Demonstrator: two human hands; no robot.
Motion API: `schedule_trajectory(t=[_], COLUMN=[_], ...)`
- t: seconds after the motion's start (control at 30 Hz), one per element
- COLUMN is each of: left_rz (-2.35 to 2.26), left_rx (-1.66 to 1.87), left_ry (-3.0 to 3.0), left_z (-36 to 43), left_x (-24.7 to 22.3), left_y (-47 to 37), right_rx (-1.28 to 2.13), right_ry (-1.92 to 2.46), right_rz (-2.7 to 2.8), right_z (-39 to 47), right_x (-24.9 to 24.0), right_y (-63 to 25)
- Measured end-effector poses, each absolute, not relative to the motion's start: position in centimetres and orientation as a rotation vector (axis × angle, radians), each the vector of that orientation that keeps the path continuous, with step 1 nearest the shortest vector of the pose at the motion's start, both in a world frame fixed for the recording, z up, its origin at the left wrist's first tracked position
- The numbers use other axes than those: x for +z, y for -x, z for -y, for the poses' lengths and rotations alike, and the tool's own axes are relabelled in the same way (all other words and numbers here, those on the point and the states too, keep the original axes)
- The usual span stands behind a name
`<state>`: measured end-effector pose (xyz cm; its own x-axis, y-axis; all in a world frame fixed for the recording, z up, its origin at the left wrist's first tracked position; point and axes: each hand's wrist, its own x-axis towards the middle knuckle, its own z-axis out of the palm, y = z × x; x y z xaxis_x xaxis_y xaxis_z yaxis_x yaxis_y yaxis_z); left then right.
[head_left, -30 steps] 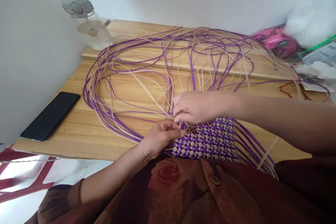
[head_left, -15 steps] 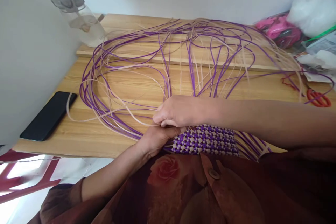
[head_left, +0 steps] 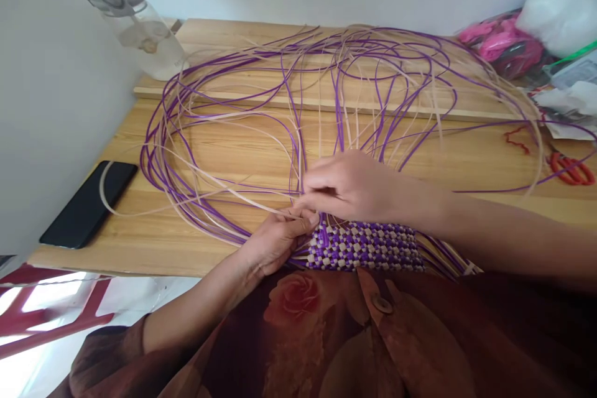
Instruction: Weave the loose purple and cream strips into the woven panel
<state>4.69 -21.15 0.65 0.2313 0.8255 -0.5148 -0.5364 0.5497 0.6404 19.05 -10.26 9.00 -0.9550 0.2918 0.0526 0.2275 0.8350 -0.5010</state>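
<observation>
Two bare hands meet at the left end of the woven purple-and-beige checked band [head_left: 368,250], which lies at the near edge of the pale wooden surface [head_left: 242,158], close against the person's dark floral top [head_left: 326,342]. The left hand [head_left: 273,242] has its thumb and forefinger closed in a flat pinch on a slim beige strand [head_left: 233,188] beside the band's corner, its other fingers bent beneath. Just above, the right hand [head_left: 359,189] comes in from the right with fingers curled tightly inward and the thumb reaching toward the left fingertips; from where I stand I can't make out whether a strand is caught between them. To my eye, this wants the left pinch kept firm and low, right at the weave, so the corner doesn't loosen while the right fingers work the strand flat, untwisted and evenly snug. The long purple strands [head_left: 340,130] fan toward the far edge and sweep around to the left, and that beige loop crosses the black phone [head_left: 88,205] near the left edge, so slow, short pulls would seem wise, lest it snag or tangle with its neighbours.
</observation>
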Motion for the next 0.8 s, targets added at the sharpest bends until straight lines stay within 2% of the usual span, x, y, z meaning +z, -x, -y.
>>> schedule_trajectory(t=[0.17,0.27,0.37,0.57,0.7,0.8], left_rz=[-1.007,-1.046,-1.079,-1.111,-1.131,-1.174], left_rx=[0.92,0.909,0.892,0.848,0.875,0.867], left_ry=[-0.398,-0.455,-0.523,-0.543,-0.561,-0.556], left_z=[21.3,21.4,21.6,22.2,22.1,22.1], left_x=[0.5,0.6,1.0,1.8,2.1,2.3], left_y=[-4.5,-4.6,-4.5,-4.2,-4.4,-4.7], right_rx=[0.741,0.606,0.641,1.33,1.399,1.688], right_ry=[0.458,0.49,0.49,0.59,0.573,0.621], right_rz=[2.784,2.645,2.553,2.39,2.227,2.114], right_z=[14.4,16.2,16.9,18.5,19.3,19.8], right_x=[7.0,4.9,4.5,7.0,7.2,6.7], right_y=[-24.7,-25.1,-24.1,-24.1,-24.9,-25.2])
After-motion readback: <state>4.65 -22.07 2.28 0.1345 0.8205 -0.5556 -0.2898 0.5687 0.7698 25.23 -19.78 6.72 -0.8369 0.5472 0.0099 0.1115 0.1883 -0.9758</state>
